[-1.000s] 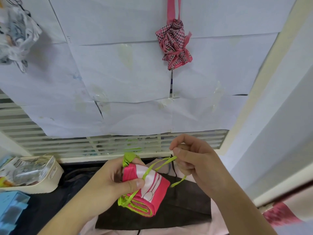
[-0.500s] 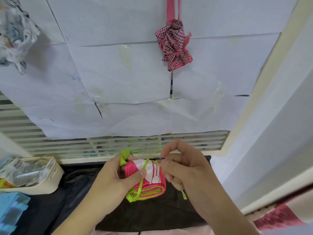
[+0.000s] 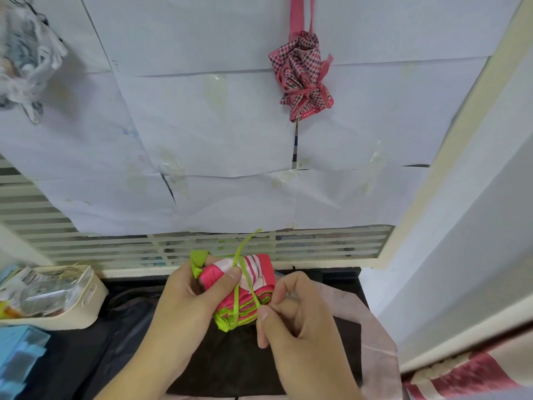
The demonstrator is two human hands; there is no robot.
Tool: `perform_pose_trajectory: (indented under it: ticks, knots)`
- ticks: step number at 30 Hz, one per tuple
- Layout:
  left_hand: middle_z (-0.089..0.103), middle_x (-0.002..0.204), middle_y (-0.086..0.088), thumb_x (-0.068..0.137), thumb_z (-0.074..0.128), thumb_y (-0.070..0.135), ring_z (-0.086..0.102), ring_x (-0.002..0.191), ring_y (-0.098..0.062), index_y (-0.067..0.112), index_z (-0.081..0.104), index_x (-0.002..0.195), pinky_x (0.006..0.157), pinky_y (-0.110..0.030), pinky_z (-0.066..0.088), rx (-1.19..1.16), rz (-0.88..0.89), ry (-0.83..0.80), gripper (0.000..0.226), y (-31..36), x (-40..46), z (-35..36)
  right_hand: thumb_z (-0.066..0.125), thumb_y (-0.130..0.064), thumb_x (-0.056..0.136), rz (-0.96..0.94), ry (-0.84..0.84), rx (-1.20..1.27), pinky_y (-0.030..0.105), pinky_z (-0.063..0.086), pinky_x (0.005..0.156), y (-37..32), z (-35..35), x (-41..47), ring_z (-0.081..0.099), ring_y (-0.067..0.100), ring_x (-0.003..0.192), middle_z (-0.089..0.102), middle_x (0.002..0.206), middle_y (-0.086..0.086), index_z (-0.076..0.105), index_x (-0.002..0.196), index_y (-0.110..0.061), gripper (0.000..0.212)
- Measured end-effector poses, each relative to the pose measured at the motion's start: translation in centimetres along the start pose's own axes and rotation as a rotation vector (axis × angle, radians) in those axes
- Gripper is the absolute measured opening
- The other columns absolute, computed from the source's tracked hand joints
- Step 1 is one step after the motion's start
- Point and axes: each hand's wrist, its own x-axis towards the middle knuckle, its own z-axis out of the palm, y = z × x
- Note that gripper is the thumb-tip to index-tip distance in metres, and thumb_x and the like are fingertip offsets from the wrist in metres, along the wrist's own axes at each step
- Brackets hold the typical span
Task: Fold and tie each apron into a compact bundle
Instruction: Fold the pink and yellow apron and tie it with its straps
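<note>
Above the dark table point(image 3: 95, 350), your left hand point(image 3: 187, 307) grips the folded pink apron point(image 3: 248, 287), thumb pinning the green tie point(image 3: 237, 293); your right hand point(image 3: 300, 319) pinches that tie at the bundle's lower edge. Keep the thumb down and draw the tie taut before knotting.

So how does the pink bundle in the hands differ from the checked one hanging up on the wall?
The pink, lime-trimmed folded apron is a flat packet held in both hands, its lime strap loose. The pink checked bundle is ruffled, hangs by its strap, and is already knotted. Both are pink fabric.
</note>
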Motion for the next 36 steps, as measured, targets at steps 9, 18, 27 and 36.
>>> perform_pose_trajectory:
  ticks: [9,18,27,36]
  knots:
    - [0.080,0.099,-0.010,0.083,0.086,0.033,0.078,0.093,-0.031,0.033,0.080,0.098,0.091,-0.055,0.059,0.101,0.004,-0.221,0.016,-0.2,0.7,-1.2,0.054,-0.001,0.097,-0.225,-0.186,0.137,0.025,0.047,0.061,-3.2,-3.8,0.6,0.061,0.016,0.065,0.075,0.078,0.012,0.074,0.094,-0.018,0.026]
    - [0.071,0.078,-0.004,0.087,0.078,0.027,0.069,0.075,-0.021,0.020,0.078,0.086,0.071,-0.032,0.053,0.121,-0.039,-0.598,0.007,0.6,0.1,-1.7,0.067,-0.007,0.094,-0.298,-0.318,-0.276,0.039,0.060,0.079,-5.6,-5.2,1.9,0.075,0.014,0.088,0.079,0.087,-0.016,0.079,0.099,-0.030,0.027]
    - [0.071,0.076,-0.013,0.080,0.082,0.055,0.071,0.073,-0.024,0.015,0.080,0.092,0.072,-0.027,0.053,0.135,0.153,-0.595,0.042,1.2,-0.5,-1.3,0.076,-0.006,0.088,-0.384,-0.364,-0.288,0.032,0.060,0.073,-6.4,-3.8,2.0,0.075,0.013,0.081,0.079,0.082,-0.007,0.085,0.097,-0.025,0.022]
    - [0.080,0.100,-0.013,0.086,0.080,0.034,0.078,0.093,-0.034,0.025,0.081,0.100,0.084,-0.045,0.060,0.076,-0.003,-0.430,0.017,1.0,-0.7,-2.2,0.078,-0.006,0.090,-0.452,-0.171,-0.194,0.035,0.057,0.075,-5.0,-5.1,2.0,0.067,0.025,0.091,0.067,0.096,-0.004,0.084,0.093,-0.030,0.026]
